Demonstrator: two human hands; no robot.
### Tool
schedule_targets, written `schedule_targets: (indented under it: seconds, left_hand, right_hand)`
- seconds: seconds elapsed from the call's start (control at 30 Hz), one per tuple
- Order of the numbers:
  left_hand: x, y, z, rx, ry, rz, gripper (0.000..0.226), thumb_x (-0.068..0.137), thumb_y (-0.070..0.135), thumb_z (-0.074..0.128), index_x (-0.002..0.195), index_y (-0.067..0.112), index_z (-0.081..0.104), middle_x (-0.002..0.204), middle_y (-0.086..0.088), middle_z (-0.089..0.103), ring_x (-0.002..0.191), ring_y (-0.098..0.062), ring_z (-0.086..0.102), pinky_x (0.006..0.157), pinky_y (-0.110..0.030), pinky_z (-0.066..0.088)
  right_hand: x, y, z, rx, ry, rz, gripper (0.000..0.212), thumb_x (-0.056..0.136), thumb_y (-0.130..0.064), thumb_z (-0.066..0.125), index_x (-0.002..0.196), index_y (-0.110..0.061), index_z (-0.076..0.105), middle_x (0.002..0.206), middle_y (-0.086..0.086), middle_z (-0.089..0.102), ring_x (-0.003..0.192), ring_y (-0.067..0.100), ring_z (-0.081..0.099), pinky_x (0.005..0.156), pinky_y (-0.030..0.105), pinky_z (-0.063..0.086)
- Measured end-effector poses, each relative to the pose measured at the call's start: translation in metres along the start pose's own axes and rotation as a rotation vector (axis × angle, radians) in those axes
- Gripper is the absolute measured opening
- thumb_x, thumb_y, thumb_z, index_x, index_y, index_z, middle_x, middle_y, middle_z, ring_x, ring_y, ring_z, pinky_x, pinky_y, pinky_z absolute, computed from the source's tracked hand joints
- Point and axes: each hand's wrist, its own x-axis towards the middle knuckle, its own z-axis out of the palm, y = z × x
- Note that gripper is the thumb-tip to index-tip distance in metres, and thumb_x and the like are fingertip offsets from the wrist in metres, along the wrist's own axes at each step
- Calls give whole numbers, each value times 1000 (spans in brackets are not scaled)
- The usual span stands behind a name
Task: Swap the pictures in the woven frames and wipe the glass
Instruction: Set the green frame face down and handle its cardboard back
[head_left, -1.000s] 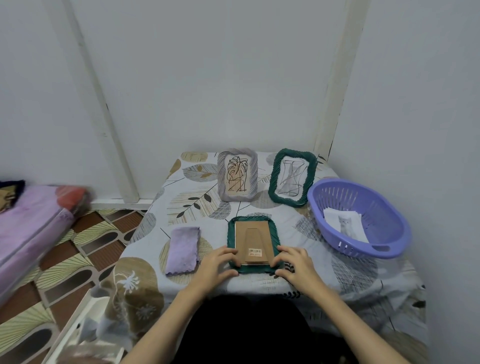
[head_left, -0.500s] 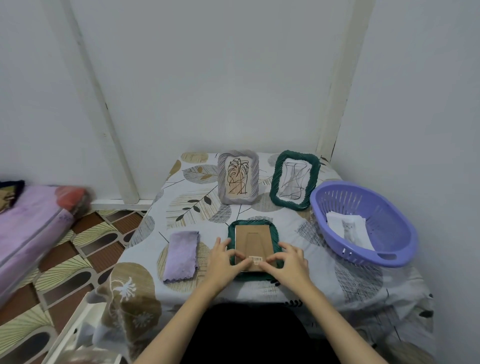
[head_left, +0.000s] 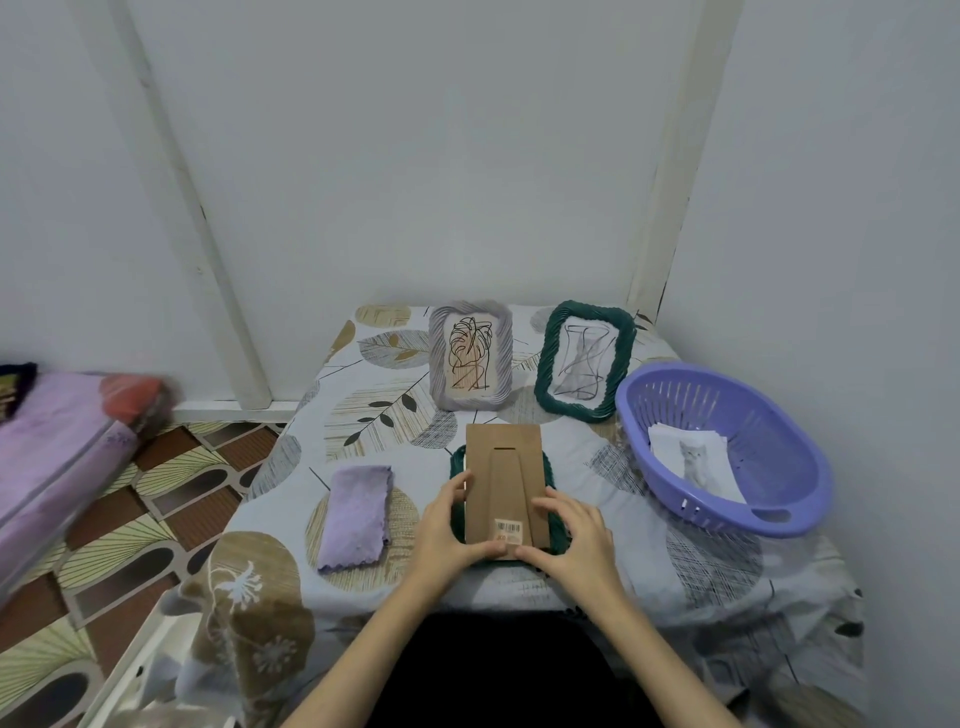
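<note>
Brown backing board (head_left: 503, 483) lifted at its far edge off the dark green frame (head_left: 555, 525) lying face down at the near middle of the table (head_left: 597, 587). Gripped low on both sides: left hand (head_left: 448, 525) curled round the left edge, right hand (head_left: 574, 535) curled round the right. Barcode sticker (head_left: 508, 531) between the thumbs. Folded lilac cloth (head_left: 357, 517) just left. Farther back, propped upright: grey frame (head_left: 470, 355) and second green frame (head_left: 584, 358). Off right, purple basket (head_left: 769, 514) with a cat picture (head_left: 696, 465) inside.

Pale walls (head_left: 415, 156) meet a patterned tiled floor (head_left: 171, 483) beside the leaf-print-covered table (head_left: 374, 410)
</note>
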Motion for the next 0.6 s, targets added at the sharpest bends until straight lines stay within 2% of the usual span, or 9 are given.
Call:
schedule_targets:
  seconds: [0.07, 0.1, 0.17, 0.2, 0.27, 0.33, 0.4, 0.5, 0.6]
  left_hand:
    - [3, 1, 0, -38, -14, 8, 104, 47, 30, 89, 138, 22, 38, 125, 6, 51, 113, -9, 50, 89, -9, 40]
    - [5, 1, 0, -73, -18, 6, 105, 47, 24, 89, 139, 20, 37, 127, 5, 51, 112, -10, 52, 88, -9, 42]
    - [7, 3, -1, -151, -29, -23, 106, 49, 9, 87, 141, 18, 35, 125, 4, 49, 107, -16, 58, 87, -20, 51]
    - [8, 4, -2, -178, -28, -40, 105, 51, 2, 86, 141, 18, 34, 123, 4, 49, 104, -17, 60, 85, -24, 53]
    - [9, 8, -7, -228, -21, -60, 103, 54, -4, 84, 141, 18, 33, 123, 4, 50, 101, -18, 63, 80, -23, 54]
    - [8, 11, -18, -294, -6, -83, 101, 56, -9, 81, 141, 17, 33, 126, 3, 52, 96, -19, 65, 75, -21, 56]
    - [7, 10, -36, -332, -4, -127, 100, 57, -13, 78, 141, 17, 32, 119, 6, 57, 91, -19, 66, 74, -22, 57]
    - [7, 1, -63, -250, -25, -177, 101, 57, -8, 81, 141, 22, 33, 123, -7, 59, 95, -19, 66, 72, -20, 57]
    - [9, -2, -82, -126, -41, -196, 100, 57, -4, 83, 142, 18, 33, 129, -10, 52, 103, -19, 58, 67, -11, 53]
  right_hand:
    - [0, 0, -1, 25, -11, 40, 81, 45, -65, 58, 121, -39, 49, 122, -15, 51, 119, 9, 41, 98, 34, 35]
    - [1, 1, -2, 49, -10, 49, 82, 46, -64, 61, 123, -41, 46, 119, -15, 52, 117, 7, 43, 98, 33, 37]
    - [5, 2, -3, 147, 13, 69, 75, 54, -59, 68, 123, -39, 46, 112, -19, 56, 110, 4, 48, 95, 30, 40]
    - [8, 3, -5, 207, 44, 98, 65, 64, -49, 71, 122, -34, 47, 108, -17, 58, 105, 7, 52, 93, 30, 42]
    - [16, 5, -10, 241, 112, 178, 46, 81, -25, 66, 123, -20, 51, 97, -5, 61, 90, 16, 58, 88, 34, 48]
    - [25, 10, -15, 113, 79, 231, 42, 85, -20, 60, 126, -14, 52, 83, 1, 57, 81, 19, 55, 82, 33, 47]
    - [31, 10, -14, -41, -19, 219, 40, 85, -24, 60, 124, -14, 55, 75, -1, 52, 79, 20, 54, 80, 33, 46]
    - [34, 6, -12, -220, -83, 198, 27, 86, -24, 56, 111, -17, 63, 78, 0, 61, 86, 27, 61, 79, 36, 49]
    - [34, 7, -15, -309, -46, 197, 27, 86, -21, 50, 110, -19, 62, 97, 5, 71, 97, 29, 61, 86, 38, 48]
